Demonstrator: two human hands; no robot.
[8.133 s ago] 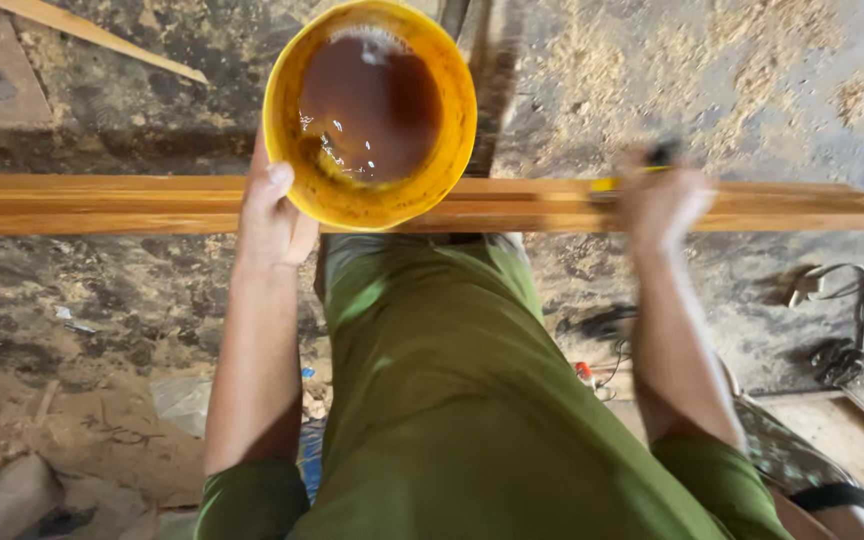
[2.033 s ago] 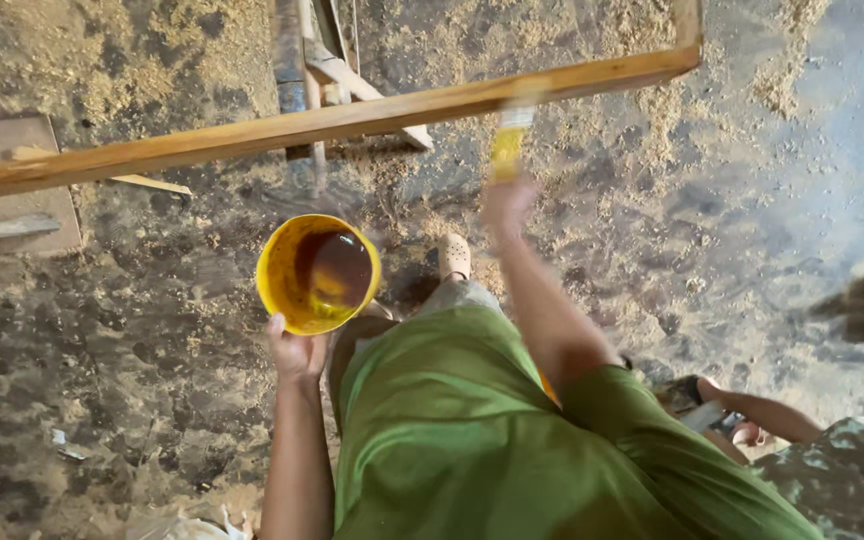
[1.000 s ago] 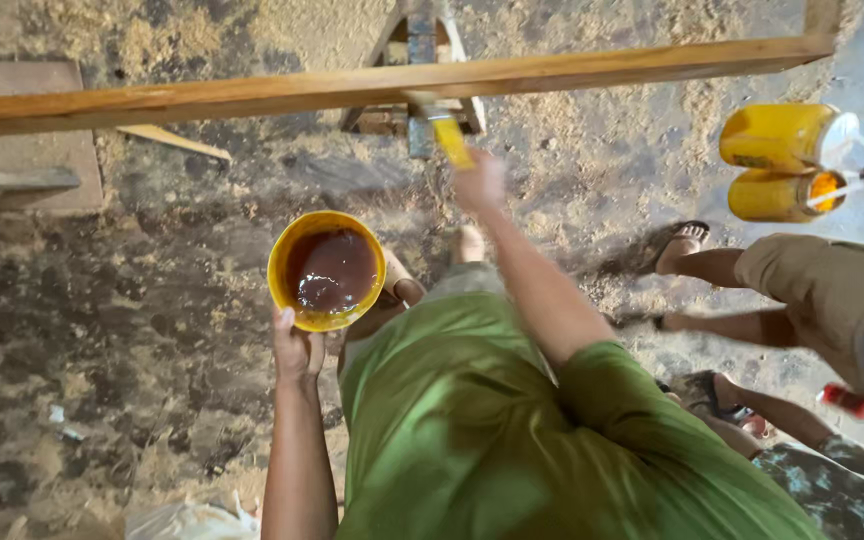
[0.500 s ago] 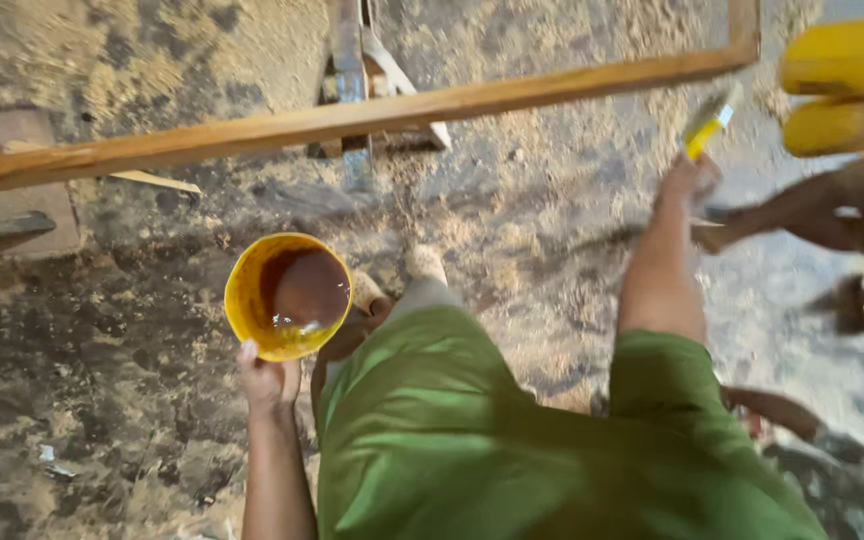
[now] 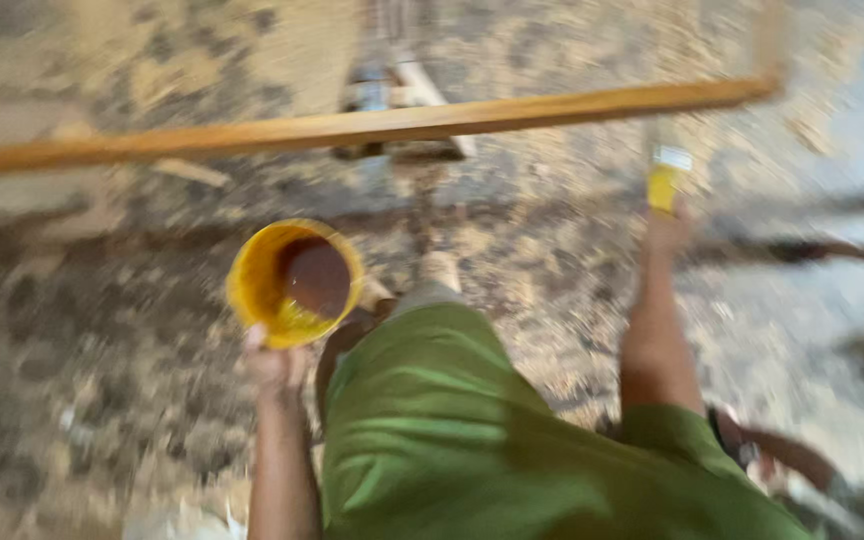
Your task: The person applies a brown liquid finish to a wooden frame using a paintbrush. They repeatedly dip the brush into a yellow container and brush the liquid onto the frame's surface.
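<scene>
The left hand has its fingers clamped on the rim of a yellow bucket of brown liquid, held low beside the green shirt. The right hand grips a yellow brush just below the long wooden plank. The view is blurred.

Frame heavily motion-blurred. Dirt floor strewn with sawdust, pale patches toward top. Small wooden stand or trestle on floor behind beam, details unclear. Flat board at far left, partly behind beam. Dark blurred streak at right edge, identity unclear. Green garment fills lower centre.
</scene>
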